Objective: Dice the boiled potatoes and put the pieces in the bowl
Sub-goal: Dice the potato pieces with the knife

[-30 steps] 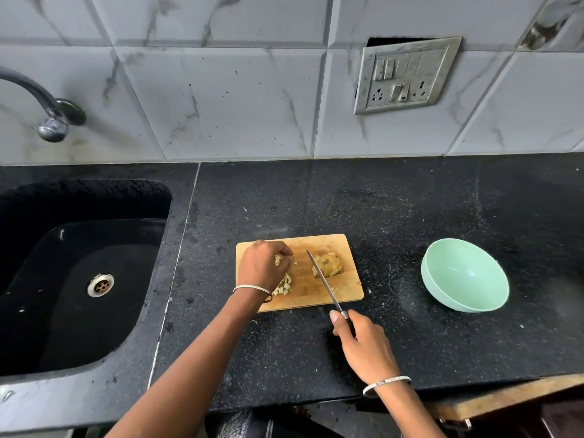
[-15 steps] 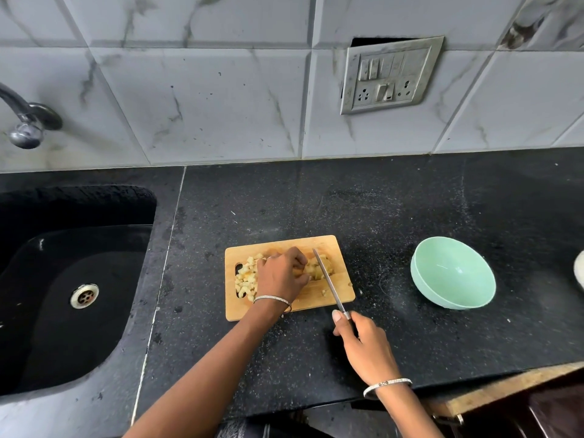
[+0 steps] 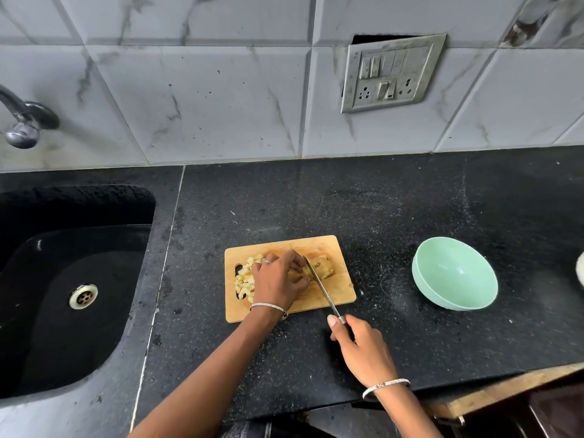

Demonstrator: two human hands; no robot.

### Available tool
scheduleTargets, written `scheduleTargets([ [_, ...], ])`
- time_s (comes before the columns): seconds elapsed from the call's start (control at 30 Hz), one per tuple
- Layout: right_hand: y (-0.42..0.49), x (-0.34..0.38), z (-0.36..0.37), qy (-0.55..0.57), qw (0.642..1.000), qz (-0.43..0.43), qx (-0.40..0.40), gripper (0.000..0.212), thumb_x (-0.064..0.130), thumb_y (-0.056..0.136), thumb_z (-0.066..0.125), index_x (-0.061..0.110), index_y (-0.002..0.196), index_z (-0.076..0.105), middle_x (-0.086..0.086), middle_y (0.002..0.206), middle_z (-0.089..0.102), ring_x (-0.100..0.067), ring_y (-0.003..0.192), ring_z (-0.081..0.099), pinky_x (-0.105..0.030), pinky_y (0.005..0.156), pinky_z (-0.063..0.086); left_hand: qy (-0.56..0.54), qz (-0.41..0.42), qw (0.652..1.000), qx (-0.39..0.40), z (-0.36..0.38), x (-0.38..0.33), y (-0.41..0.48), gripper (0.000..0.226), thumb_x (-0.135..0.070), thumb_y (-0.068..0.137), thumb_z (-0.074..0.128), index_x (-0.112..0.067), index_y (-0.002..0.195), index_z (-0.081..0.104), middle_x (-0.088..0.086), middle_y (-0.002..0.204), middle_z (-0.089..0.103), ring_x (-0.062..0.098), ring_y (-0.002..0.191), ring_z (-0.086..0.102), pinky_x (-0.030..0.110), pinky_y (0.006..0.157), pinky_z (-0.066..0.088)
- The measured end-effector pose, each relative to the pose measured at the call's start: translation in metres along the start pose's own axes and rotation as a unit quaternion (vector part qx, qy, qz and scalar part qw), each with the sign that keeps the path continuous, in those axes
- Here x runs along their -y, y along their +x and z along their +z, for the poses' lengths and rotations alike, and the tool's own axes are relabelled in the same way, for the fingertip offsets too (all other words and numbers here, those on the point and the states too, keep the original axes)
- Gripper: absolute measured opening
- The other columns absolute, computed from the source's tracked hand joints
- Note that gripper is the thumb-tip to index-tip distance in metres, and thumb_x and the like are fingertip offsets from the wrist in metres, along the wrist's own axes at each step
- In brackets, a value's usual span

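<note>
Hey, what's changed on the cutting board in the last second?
The left hand moved right, off the diced pieces, which now lie uncovered, and took hold of the uncut potato chunk. The knife blade closed in against that chunk, beside the left fingers. Unchanged: the right hand grips the knife handle, the cutting board has not shifted, and the green bowl to its right is empty.

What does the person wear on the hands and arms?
No gloves or sleeves show. The left hand wears a thin silver bangle at the wrist and a small ring on one finger. The right hand wears a similar bangle.
</note>
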State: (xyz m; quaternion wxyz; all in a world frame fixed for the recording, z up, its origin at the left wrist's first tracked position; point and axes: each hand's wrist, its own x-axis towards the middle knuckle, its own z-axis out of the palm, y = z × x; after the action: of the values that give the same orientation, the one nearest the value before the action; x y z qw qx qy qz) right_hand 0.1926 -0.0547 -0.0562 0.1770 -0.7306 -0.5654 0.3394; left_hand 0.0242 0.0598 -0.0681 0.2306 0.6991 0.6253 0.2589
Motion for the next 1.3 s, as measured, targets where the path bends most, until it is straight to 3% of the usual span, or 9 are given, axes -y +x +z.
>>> scheduleTargets([
  [0.37,0.0,0.0,-0.004,0.004,1.0,0.005,0.0,0.042,0.057,0.097,0.04,0.025,0.081,0.061,0.012,0.074,0.066,-0.015,0.078,0.063,-0.035,0.076,0.047,0.017,0.004,1.0,0.0,-0.001,0.0,-0.002,0.027,-0.041,0.077,0.072,-0.04,0.101,0.059,-0.022,0.088,0.067,0.007,0.099,0.046,0.032,0.078,0.023],
  [0.77,0.001,-0.004,0.0,-0.016,1.0,0.005,0.022,0.044,0.06,0.097,0.037,0.025,0.082,0.061,0.011,0.081,0.07,-0.016,0.083,0.065,-0.037,0.08,0.049,0.021,0.0,1.0,-0.015,-0.005,0.007,-0.006,0.02,-0.041,0.073,0.073,-0.039,0.09,0.061,-0.023,0.079,0.064,0.005,0.099,0.047,0.032,0.078,0.02],
  [1.0,0.0,-0.001,0.004,-0.032,0.999,-0.003,0.025,0.047,0.062,0.096,0.033,0.025,0.084,0.058,0.009,0.082,0.07,-0.018,0.085,0.065,-0.038,0.079,0.049,0.13,0.005,0.991,0.009,-0.015,0.013,-0.009,0.028,-0.045,0.075,0.071,-0.039,0.1,0.061,-0.019,0.093,0.068,0.012,0.11,0.047,0.036,0.079,0.023],
  [1.3,-0.005,0.005,0.015,-0.059,0.998,0.003,0.027,0.045,0.059,0.099,0.028,0.024,0.089,0.056,0.003,0.089,0.069,-0.025,0.089,0.064,-0.041,0.078,0.049,0.16,0.009,0.987,0.016,-0.015,0.009,-0.009,0.026,-0.048,0.078,0.069,-0.041,0.103,0.067,-0.02,0.094,0.067,0.012,0.104,0.047,0.037,0.079,0.024],
])
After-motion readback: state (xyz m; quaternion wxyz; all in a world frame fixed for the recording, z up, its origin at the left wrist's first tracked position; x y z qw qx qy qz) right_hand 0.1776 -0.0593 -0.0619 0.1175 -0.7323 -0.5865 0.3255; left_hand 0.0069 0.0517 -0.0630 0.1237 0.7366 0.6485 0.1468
